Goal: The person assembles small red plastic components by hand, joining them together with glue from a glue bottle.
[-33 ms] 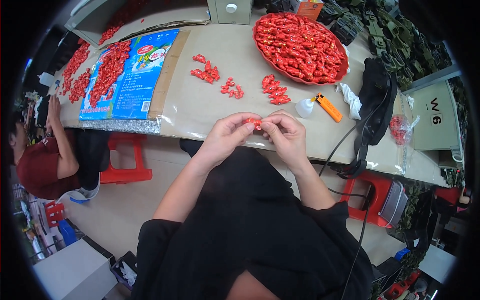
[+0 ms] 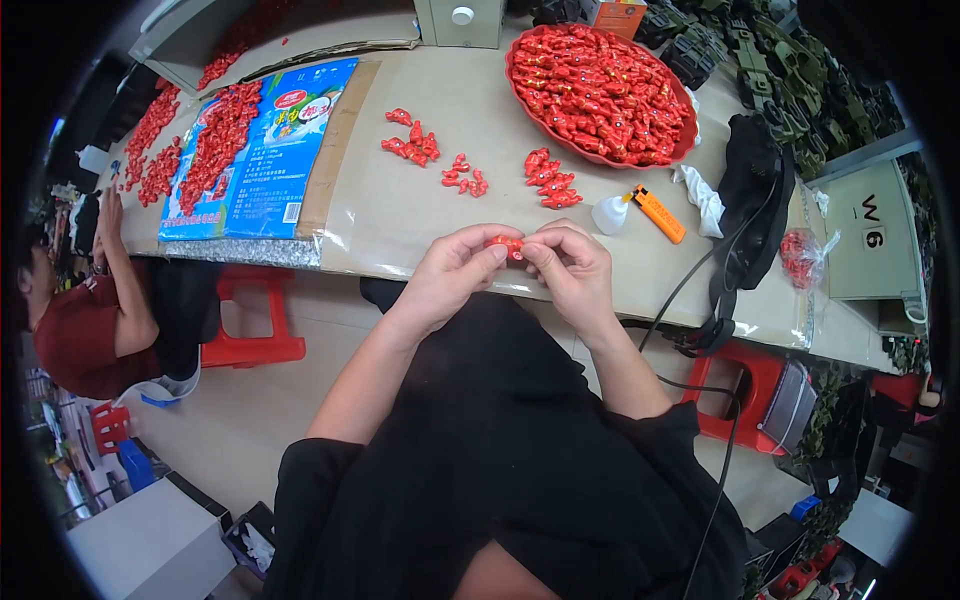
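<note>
My left hand point(image 2: 463, 272) and my right hand point(image 2: 574, 265) meet at the table's near edge. Thumbs and fingers of both pinch one small, shiny red figurine piece point(image 2: 508, 243) between them; my fingers cover part of it. Just beyond my hands lies a short row of red figurines point(image 2: 552, 180). Left of that row are smaller loose red parts point(image 2: 464, 178) and a little cluster of red pieces point(image 2: 412, 143). A small white squeeze bottle point(image 2: 609, 215) with a yellow tip stands near my right hand, beside an orange lighter point(image 2: 660, 215).
A red basin point(image 2: 683, 160) heaped with red figurines stands at the back. On the left, more red pieces lie on blue printed cardboard point(image 2: 270, 190). A black bag point(image 2: 750, 185) and crumpled white tissue point(image 2: 702, 203) lie at right. Another person point(image 2: 95, 310) sits at far left.
</note>
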A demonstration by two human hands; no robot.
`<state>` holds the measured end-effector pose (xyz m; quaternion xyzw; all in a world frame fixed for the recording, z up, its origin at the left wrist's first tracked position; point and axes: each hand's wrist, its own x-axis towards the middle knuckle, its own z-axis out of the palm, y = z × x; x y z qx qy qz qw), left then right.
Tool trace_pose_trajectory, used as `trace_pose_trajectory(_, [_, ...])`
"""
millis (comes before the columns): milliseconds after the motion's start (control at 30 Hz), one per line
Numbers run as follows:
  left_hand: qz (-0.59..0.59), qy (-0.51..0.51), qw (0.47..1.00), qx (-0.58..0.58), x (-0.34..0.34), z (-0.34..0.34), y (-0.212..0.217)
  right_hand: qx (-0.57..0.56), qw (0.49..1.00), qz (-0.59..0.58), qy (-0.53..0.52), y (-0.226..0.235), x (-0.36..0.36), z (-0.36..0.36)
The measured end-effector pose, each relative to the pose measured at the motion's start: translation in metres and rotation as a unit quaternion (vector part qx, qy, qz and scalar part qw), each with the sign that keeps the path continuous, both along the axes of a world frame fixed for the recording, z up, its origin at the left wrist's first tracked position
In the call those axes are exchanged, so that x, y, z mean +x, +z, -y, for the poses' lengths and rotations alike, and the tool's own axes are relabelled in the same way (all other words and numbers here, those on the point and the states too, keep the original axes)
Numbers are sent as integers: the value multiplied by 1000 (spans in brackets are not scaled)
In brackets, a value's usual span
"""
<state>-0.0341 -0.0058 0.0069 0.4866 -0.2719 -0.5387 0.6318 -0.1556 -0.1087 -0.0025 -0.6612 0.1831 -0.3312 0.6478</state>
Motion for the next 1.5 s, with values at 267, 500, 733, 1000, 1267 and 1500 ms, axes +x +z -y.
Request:
trace_pose_trajectory(267, [10, -1, 1000, 6, 0, 0, -1, -29, 1000, 5, 4, -4, 1, 0])
trace_pose_trajectory(500, [20, 8, 1000, 4, 0, 1, -2, -34, 999, -6, -5, -3, 3, -1])
trace_pose_trajectory(733, [29, 13, 999, 10, -2, 1, 0, -14, 1000, -8, -4, -2, 3, -2])
trace_pose_trajectory(1000, [32, 21, 999, 6, -4, 2, 3, -58, 998, -18, 4, -6, 2, 0])
trace_pose_trajectory(1267, [78, 43, 996, -2, -8, 3, 1, -78, 997, -17, 2, -6, 2, 1])
trace_pose_trajectory(1500, [85, 61, 994, -22, -11, 3, -1, -83, 996, -20, -1, -5, 2, 0])
